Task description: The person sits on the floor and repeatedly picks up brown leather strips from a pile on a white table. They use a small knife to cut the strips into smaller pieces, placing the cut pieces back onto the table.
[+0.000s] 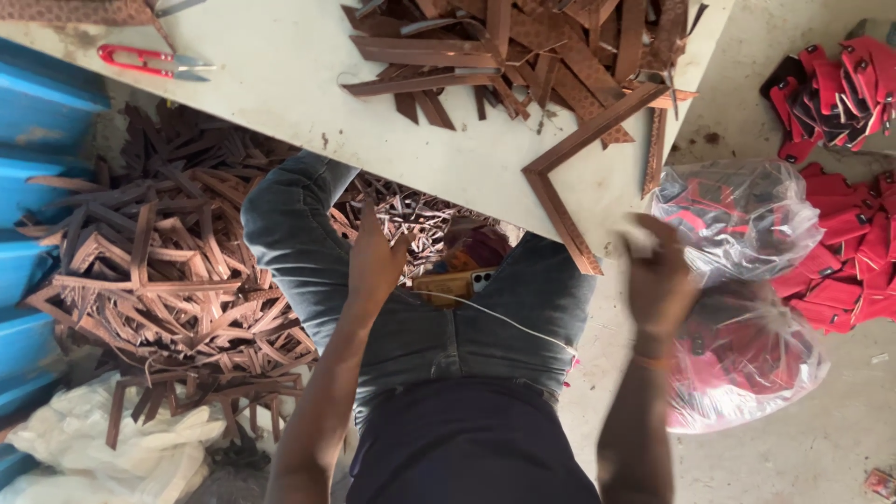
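My left hand lies on my left thigh, just below the edge of the white table. Its fingers point up toward the table and I see nothing in them. My right hand is raised beside the table's right corner and is blurred by motion. Something small and pale shows at its fingertips, but I cannot tell whether it grips it. A brown L-shaped strap piece lies on the table edge, its lower end close to my right hand. A thin white thread runs across my lap.
A heap of brown strap pieces covers the table's far side, and red-handled scissors lie at its left. More brown pieces are piled on the floor to the left. A clear plastic bag of red items and loose red items sit on the right.
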